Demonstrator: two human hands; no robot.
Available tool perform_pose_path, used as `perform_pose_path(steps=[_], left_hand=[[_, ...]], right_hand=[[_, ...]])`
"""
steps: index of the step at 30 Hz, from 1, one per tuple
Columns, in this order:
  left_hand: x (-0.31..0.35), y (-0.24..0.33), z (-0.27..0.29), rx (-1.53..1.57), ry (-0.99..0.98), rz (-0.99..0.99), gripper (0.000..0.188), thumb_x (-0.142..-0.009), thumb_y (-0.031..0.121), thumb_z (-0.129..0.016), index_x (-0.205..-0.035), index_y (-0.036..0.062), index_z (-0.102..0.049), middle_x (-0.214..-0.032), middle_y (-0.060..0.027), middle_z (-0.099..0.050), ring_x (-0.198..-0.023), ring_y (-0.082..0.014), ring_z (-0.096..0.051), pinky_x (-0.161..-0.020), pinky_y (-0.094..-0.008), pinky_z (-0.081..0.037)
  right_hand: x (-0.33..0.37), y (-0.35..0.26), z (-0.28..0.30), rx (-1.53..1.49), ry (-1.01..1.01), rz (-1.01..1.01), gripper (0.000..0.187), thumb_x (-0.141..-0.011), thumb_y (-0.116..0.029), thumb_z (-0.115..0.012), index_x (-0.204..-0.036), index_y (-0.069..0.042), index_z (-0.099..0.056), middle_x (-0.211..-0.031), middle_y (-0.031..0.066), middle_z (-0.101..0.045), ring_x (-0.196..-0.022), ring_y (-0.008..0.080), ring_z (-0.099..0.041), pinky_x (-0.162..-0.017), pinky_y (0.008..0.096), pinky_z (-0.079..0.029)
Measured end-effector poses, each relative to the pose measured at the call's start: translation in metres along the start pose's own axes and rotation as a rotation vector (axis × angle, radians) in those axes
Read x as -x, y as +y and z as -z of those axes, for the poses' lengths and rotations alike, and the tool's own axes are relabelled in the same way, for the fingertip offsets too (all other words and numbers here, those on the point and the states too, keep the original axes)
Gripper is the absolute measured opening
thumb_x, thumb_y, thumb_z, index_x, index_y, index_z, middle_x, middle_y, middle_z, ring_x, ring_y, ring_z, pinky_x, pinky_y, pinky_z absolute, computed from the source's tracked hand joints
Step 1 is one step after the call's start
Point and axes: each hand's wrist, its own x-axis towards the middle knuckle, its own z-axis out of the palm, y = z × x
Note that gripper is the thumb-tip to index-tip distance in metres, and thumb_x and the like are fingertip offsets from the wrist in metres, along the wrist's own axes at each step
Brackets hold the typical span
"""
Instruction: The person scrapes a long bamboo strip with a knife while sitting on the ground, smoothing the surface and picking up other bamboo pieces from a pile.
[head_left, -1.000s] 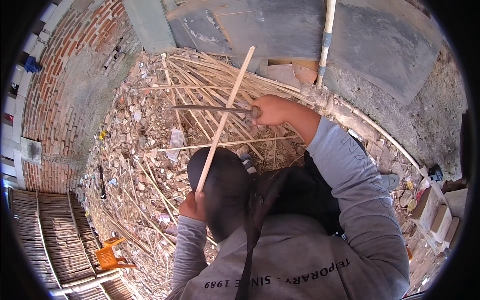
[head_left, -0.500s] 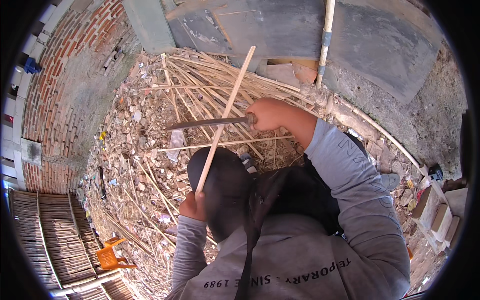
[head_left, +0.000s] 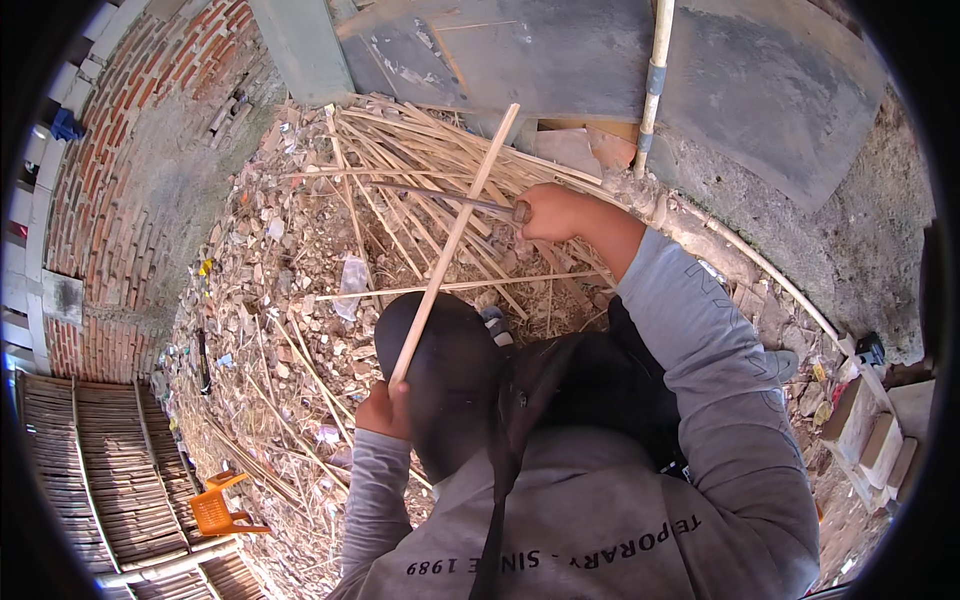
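Long, straight, pale strip (head_left: 450, 247), flat-faced, wood-like: upper end over tangled pile of thin strips (head_left: 415, 152), lower end on near side of pile. Left hand (head_left: 383, 411) closed round lower end. Right hand (head_left: 555, 213), at pile's right edge, wrapped round short handle of knife (head_left: 425, 193); slim dark metal blade crosses strip above pile, contact cannot be told. Beyond pile: scuffed grey panels (head_left: 540, 60). Left of pile: rough brick wall (head_left: 115, 200).

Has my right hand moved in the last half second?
Yes, your right hand is now higher and farther right in view, closer to the white pipe.
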Motion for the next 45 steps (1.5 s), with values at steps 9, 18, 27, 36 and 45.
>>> perform_pose_path(steps=[9, 18, 27, 36, 45], left_hand=[[0.004, -0.016, -0.007, 0.016, 0.024, -0.009, 0.047, -0.093, 0.044, -0.052, -0.077, -0.0004, -0.052, -0.060, -0.0261, -0.056, -0.060, -0.0472, -0.059, -0.054, -0.0512, -0.044], [0.002, -0.012, -0.004, 0.033, 0.033, -0.036, 0.044, -0.093, 0.041, -0.054, -0.076, 0.0002, -0.051, -0.059, -0.0256, -0.056, -0.059, -0.0467, -0.059, -0.053, -0.0512, -0.043], [-0.002, -0.008, -0.002, -0.032, 0.013, -0.012, 0.044, -0.093, 0.041, -0.054, -0.076, 0.0000, -0.051, -0.059, -0.0248, -0.056, -0.059, -0.0464, -0.059, -0.053, -0.0505, -0.044], [0.002, -0.012, -0.003, 0.047, 0.030, -0.028, 0.047, -0.094, 0.042, -0.053, -0.073, 0.0000, -0.050, -0.057, -0.0239, -0.054, -0.057, -0.0457, -0.057, -0.052, -0.0493, -0.043], [-0.004, -0.010, 0.004, 0.020, -0.028, -0.006, 0.054, -0.097, 0.050, -0.046, -0.077, -0.0002, -0.052, -0.064, -0.0234, -0.056, -0.063, -0.0441, -0.058, -0.056, -0.0469, -0.042]], right_hand=[[0.018, -0.043, 0.002, 0.070, -0.161, 0.120, 0.041, -0.074, -0.030, -0.074, -0.106, -0.005, -0.066, -0.093, 0.0204, -0.068, -0.090, 0.0350, -0.065, -0.079, 0.0429, -0.050], [0.011, -0.026, 0.002, 0.016, 0.043, 0.051, 0.038, -0.071, -0.027, -0.074, -0.102, -0.005, -0.069, -0.095, 0.0190, -0.068, -0.091, 0.0348, -0.065, -0.079, 0.0436, -0.051], [0.002, 0.015, 0.014, -0.047, 0.124, -0.086, 0.043, -0.074, -0.031, -0.074, -0.109, -0.006, -0.066, -0.092, 0.0190, -0.069, -0.089, 0.0348, -0.066, -0.078, 0.0425, -0.051], [0.028, -0.067, 0.000, 0.191, -0.126, 0.194, 0.028, -0.076, -0.028, -0.070, -0.095, -0.007, -0.067, -0.084, 0.0164, -0.067, -0.085, 0.0357, -0.065, -0.073, 0.0440, -0.050], [0.007, -0.019, 0.003, 0.018, 0.012, 0.054, 0.031, -0.072, -0.025, -0.070, -0.097, -0.008, -0.068, -0.092, 0.0168, -0.068, -0.090, 0.0350, -0.065, -0.075, 0.0450, -0.051]])
